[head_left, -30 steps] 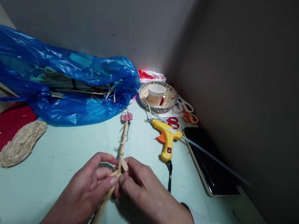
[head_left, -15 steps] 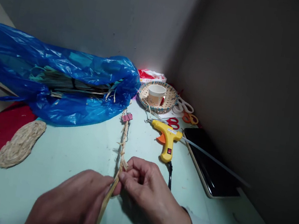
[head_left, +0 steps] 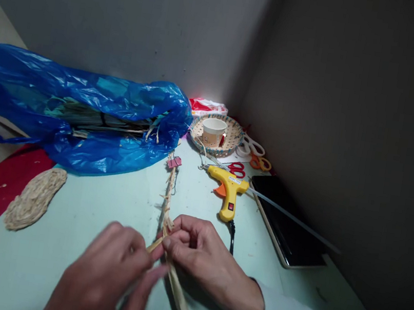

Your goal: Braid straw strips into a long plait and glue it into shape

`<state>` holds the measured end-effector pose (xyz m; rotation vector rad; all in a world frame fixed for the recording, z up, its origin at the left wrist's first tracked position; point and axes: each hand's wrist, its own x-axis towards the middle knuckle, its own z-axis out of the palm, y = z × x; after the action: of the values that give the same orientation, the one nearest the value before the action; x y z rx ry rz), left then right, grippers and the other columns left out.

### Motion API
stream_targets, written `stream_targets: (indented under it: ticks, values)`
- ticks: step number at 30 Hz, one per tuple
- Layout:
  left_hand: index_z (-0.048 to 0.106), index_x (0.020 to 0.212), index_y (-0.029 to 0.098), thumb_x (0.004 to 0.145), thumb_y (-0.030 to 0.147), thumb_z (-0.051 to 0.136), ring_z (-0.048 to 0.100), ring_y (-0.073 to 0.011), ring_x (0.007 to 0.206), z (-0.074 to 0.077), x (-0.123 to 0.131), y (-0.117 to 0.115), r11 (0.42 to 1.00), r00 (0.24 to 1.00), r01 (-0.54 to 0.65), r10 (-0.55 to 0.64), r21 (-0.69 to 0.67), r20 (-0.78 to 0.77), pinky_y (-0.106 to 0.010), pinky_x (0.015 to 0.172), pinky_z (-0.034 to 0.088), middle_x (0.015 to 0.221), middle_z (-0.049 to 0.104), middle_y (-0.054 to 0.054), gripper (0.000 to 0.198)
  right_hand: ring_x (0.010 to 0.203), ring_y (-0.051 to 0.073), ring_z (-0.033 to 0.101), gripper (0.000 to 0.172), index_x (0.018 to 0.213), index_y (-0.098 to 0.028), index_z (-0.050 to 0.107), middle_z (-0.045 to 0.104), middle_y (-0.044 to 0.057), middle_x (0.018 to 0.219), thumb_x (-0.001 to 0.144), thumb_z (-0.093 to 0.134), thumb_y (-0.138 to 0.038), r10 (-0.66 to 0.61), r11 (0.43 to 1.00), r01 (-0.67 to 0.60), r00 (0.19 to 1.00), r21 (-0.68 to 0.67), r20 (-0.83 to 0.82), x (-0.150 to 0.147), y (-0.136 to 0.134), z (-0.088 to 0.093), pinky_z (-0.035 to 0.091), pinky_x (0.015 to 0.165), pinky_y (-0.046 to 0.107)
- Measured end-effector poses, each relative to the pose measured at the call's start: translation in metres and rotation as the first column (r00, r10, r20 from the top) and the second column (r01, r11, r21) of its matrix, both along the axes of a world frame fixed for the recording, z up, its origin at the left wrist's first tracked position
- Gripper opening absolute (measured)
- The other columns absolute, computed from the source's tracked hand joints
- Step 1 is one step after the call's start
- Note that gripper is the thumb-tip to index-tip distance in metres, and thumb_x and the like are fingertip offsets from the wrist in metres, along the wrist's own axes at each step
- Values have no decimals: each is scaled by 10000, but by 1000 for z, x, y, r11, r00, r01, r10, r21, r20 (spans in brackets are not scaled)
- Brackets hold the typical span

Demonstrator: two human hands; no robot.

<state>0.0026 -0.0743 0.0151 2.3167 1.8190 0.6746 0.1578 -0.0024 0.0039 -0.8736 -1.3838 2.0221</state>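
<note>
A thin braid of pale dried plant strips (head_left: 168,196) runs toward me over the table, its far end held by a pink binder clip (head_left: 174,162). My right hand (head_left: 202,260) pinches the braid's near end between thumb and fingers. Partly blurred, my left hand (head_left: 108,270) is closed on a short visible length of strip (head_left: 155,244) leading off to the left, its thumb stretched toward the right hand. Another flat strip (head_left: 180,296) slants down to the right, beneath my right hand.
A yellow glue gun (head_left: 231,187) with a cord lies right of the braid, beside a dark tablet (head_left: 286,224). Behind are scissors (head_left: 236,169) and a woven basket (head_left: 194,135) holding a paper cup (head_left: 213,132). Leftward lie a blue plastic bag (head_left: 112,161) and a coiled woven oval (head_left: 35,199).
My left hand has lifted and turned, drawing one strip leftward. The other strip now hangs to the lower right instead of lying along my left hand. My right hand keeps its pinch.
</note>
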Motion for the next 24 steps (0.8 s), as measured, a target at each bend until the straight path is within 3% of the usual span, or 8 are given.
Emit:
stream_targets:
  ticks: [3,5,8,10,14,18,21,24]
  values:
    - [573,887,245,909,428,505,584,-200,816,9,-9,18,932,872,-84,241,-354,426,-315,751,436,839,625,-23,196,506,77,321,111,790,-170,508,546,-43,603,842,586,-230,43,999,-43,998,5,-55,0,-2,-1,230,492,207]
    - [545,993,238,893,455,535,545,-135,642,6,-9,27,794,635,159,373,-587,676,-257,632,444,748,584,16,239,518,82,323,142,812,-176,497,487,-59,588,852,595,-269,58,998,-55,997,40,-58,2,-2,-2,232,488,204]
    - [572,912,177,812,449,642,201,-29,400,-4,-4,34,625,359,408,560,-665,747,-176,377,169,574,430,89,298,516,85,350,157,814,-179,498,435,-66,575,894,551,-304,83,990,-87,996,114,39,6,-1,-2,268,485,200]
    - [592,836,158,785,425,673,118,-8,387,-9,-2,34,618,327,389,601,-683,729,-187,366,73,555,437,90,283,514,90,405,180,829,-176,532,487,-49,581,934,485,-314,111,971,-140,982,193,154,10,1,1,310,501,205]
    - [623,732,150,815,391,645,217,-29,403,-12,-5,29,693,444,222,555,-686,704,-191,386,113,538,421,73,256,534,103,465,255,752,-177,601,574,-11,607,936,483,-308,-67,854,-190,883,484,465,16,0,11,304,516,229]
    - [578,589,176,858,342,607,419,-113,607,-10,-6,26,791,535,131,451,-597,715,-210,557,349,594,498,33,317,502,111,453,248,770,-179,607,581,-2,603,945,457,-270,-241,647,-259,823,717,515,17,-7,13,292,502,261]
    - [604,556,185,827,334,635,505,-144,667,-8,-3,25,799,517,141,444,-585,731,-240,659,409,618,581,23,311,520,137,478,205,841,-146,622,610,21,646,912,431,-164,-204,329,-362,875,872,440,14,-14,8,324,496,297]
    - [741,759,187,758,395,701,555,-157,616,-6,1,23,735,427,100,577,-671,696,-258,614,434,638,637,15,212,495,152,454,271,770,-135,621,599,34,619,886,382,-81,-207,-2,-400,897,916,391,9,-17,3,328,447,329]
